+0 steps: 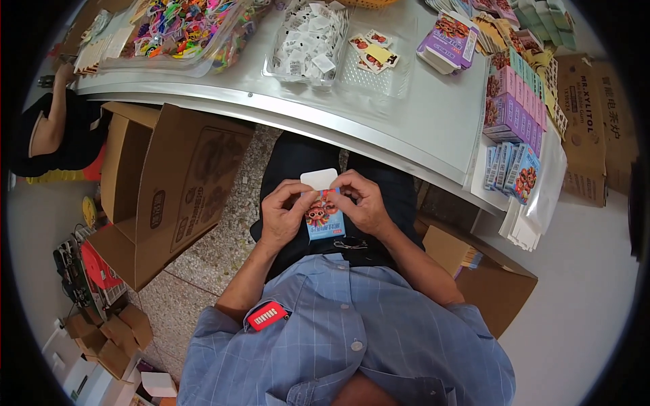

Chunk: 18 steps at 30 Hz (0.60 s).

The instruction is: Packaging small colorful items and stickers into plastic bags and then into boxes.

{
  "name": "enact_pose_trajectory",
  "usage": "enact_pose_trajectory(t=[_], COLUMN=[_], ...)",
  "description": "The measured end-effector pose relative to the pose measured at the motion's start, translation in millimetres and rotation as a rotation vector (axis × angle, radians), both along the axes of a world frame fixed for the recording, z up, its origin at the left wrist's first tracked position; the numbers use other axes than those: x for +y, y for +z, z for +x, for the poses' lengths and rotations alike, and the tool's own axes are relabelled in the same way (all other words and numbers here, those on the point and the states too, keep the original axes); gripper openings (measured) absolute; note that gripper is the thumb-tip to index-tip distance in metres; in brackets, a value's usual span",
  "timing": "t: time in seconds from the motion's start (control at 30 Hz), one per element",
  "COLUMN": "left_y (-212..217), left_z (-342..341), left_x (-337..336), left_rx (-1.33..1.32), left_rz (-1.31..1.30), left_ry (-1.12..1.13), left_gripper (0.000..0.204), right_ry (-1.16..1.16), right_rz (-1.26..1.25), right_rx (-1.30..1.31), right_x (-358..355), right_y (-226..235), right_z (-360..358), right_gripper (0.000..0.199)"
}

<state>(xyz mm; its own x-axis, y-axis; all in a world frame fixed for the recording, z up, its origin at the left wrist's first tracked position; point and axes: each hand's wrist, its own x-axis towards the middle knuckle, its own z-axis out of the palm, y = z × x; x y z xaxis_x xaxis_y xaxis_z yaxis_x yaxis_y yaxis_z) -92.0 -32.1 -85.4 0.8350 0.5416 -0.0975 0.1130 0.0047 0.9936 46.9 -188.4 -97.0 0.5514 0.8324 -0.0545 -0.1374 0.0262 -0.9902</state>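
Observation:
Over my lap I hold a small light blue carton (326, 229) with cartoon figures printed on its face. Its white end flap (319, 178) stands up at the far end. My left hand (283, 211) grips the carton's left upper edge between thumb and fingers. On the opposite side, my right hand (365, 204) pinches the right upper edge, its thumb lying on the printed face. Both thumbs meet close to the carton's opening. What is inside the carton cannot be seen.
A grey table (433, 115) spans the far side, bearing a tub of colourful trinkets (179, 34), a tray of white sachets (310, 44) and stacked purple cartons (447, 42). Blue cartons (512, 169) line its right edge. Cardboard boxes (183, 183) flank me; another person's arm (51, 122) shows at left.

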Motion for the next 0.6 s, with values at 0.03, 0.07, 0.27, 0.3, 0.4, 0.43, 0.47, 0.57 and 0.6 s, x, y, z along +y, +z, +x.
enact_pose_trajectory(t=[0.03,0.07,0.27,0.3,0.4,0.43,0.47,0.57,0.6], left_y=[3.6,13.7,21.4,21.3,27.8,31.6,31.1,38.9,40.7], left_z=[-0.4,0.8,1.9,2.8,5.5,6.1,5.9,4.7,3.9], left_x=[1.9,3.9,9.6,5.1,-13.9,-12.2,-8.9,0.5,0.6], left_rx=[0.002,0.013,-0.04,-0.057,-0.094,-0.086,-0.084,-0.006,-0.004], left_rz=[-0.001,-0.076,0.149,0.23,-0.436,-0.472,-0.474,-0.063,-0.066], left_ry=[0.001,-0.069,-0.162,-0.104,0.139,0.142,0.143,-0.065,-0.065], left_gripper=[0.016,0.015,0.017,0.017,0.016,0.013,0.013,0.013,0.013], right_ry=[0.019,0.022,0.048,0.022,-0.059,-0.114,-0.114,-0.003,0.029], right_rz=[-0.001,-0.001,0.015,0.015,0.07,0.127,0.125,0.038,0.068], right_rx=[0.068,0.07,0.08,0.068,0.176,0.293,0.295,0.055,-0.044], right_x=[-0.5,-1.8,-9.2,-9.4,-3.9,-2.3,-4.7,-12.5,-12.2], right_y=[1.5,2.5,10.0,11.9,28.2,32.6,33.3,35.9,39.7], right_z=[1.4,2.3,7.4,6.2,-0.9,-2.9,-0.8,10.9,14.1], right_gripper=[0.01,0.01,0.005,0.006,0.011,0.015,0.015,0.018,0.016])
